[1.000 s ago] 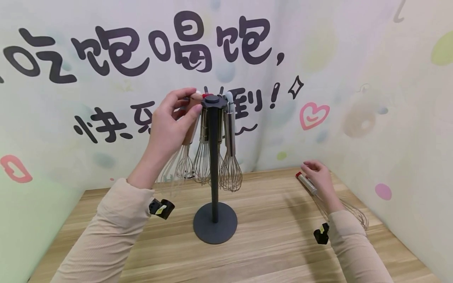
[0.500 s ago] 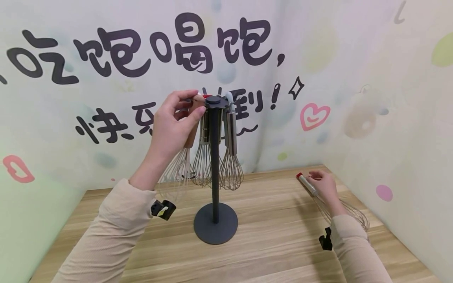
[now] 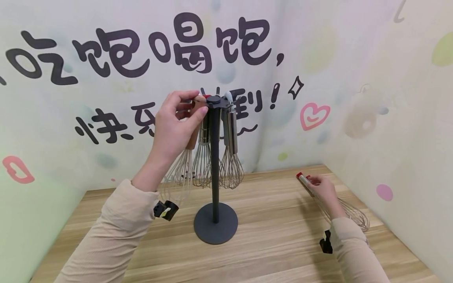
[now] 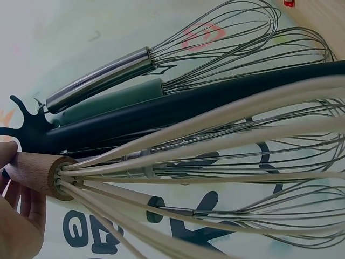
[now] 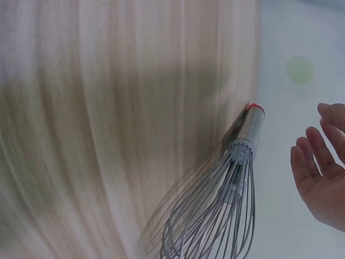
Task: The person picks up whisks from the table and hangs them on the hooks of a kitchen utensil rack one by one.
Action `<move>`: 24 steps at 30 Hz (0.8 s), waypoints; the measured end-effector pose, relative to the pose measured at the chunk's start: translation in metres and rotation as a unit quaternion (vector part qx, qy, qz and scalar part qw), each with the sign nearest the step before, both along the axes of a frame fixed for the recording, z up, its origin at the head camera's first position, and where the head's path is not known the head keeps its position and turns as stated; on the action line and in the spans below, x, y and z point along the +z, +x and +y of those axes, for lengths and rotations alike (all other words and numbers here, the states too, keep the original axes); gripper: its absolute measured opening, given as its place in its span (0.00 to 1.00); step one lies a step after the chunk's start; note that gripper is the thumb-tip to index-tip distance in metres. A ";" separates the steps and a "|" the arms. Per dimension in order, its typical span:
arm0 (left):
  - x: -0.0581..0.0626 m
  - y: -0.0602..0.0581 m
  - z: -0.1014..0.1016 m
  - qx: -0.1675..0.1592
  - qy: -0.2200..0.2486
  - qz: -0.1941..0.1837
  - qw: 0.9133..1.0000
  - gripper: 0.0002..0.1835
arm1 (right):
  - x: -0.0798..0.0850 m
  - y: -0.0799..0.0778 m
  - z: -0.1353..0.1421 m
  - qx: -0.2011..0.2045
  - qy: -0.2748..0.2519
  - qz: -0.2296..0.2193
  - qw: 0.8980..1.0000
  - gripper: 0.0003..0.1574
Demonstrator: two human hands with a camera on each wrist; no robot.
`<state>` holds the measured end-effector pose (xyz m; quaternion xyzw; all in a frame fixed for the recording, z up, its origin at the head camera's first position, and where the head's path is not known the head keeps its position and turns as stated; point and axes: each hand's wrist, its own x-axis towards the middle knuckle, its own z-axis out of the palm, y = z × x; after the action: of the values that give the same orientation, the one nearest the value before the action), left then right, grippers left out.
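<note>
In the head view my left hand (image 3: 173, 125) pinches the top of a wooden-handled whisk (image 3: 192, 140) beside the hooked head of a dark whisk stand (image 3: 215, 169). Seen from the left wrist, the fingers hold the wooden handle (image 4: 35, 171), and pale wires spread from it. Whether its loop sits on a hook is hidden. My right hand (image 3: 325, 192) is over a metal-handled whisk (image 3: 303, 180) with a red end, lying on the table at the right. From the right wrist, that whisk (image 5: 250, 127) appears apart from the loosely bent fingers.
Several other whisks hang round the stand, among them a steel-handled whisk (image 4: 102, 78) and a green-handled whisk (image 4: 113, 101). The stand's round base (image 3: 216, 234) rests on the wooden table (image 3: 269, 236). A printed wall (image 3: 226, 47) rises behind.
My right hand has come down toward the whisk on the table. My left hand has shifted slightly right with the wooden-handled whisk, and the whisks hanging at the stand's right have turned a little.
</note>
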<state>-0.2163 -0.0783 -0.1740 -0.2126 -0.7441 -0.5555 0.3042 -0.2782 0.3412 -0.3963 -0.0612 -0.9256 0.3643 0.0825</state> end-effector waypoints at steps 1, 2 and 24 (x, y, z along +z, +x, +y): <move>0.000 0.000 0.000 0.001 0.001 0.001 1.000 0.21 | -0.001 0.000 0.000 -0.002 -0.001 -0.001 1.000 0.24; 0.000 0.001 0.001 0.002 0.000 0.001 1.000 0.21 | -0.003 -0.001 0.001 -0.005 0.003 -0.001 1.000 0.24; 0.001 0.005 0.006 0.011 0.008 0.006 1.000 0.20 | -0.028 -0.003 0.015 -0.016 0.105 -0.006 0.994 0.26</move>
<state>-0.2113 -0.0723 -0.1732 -0.2049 -0.7403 -0.5568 0.3161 -0.2812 0.3562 -0.4244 -0.0694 -0.9582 0.2630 0.0887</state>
